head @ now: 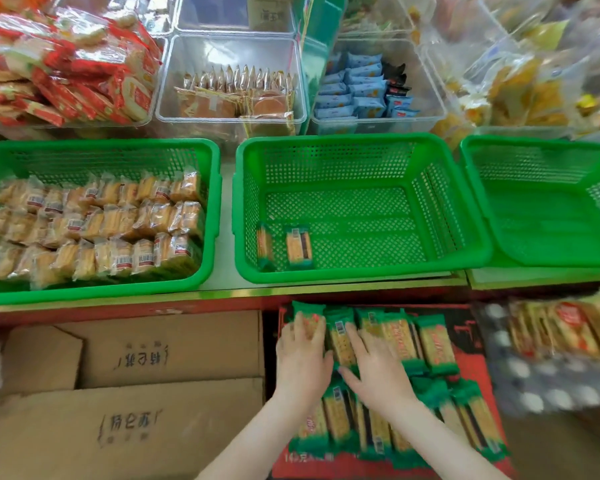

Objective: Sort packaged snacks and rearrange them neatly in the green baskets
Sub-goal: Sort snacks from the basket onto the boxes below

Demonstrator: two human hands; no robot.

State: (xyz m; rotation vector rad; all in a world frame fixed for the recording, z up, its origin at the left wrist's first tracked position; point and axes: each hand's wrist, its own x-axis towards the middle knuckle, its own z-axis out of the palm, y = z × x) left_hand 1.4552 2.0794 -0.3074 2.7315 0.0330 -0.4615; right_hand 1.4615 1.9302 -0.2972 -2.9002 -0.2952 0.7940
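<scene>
Red box (482, 372) of packets (433, 344), basket (361, 276) seemingly holding two

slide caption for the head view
Left hand and right hand rest on green cracker packs in the red box; middle green basket holds two.

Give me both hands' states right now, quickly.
Left hand: grips the leftmost green packet.
Right hand: open, fingers resting flat on the neighbouring packets.
</scene>
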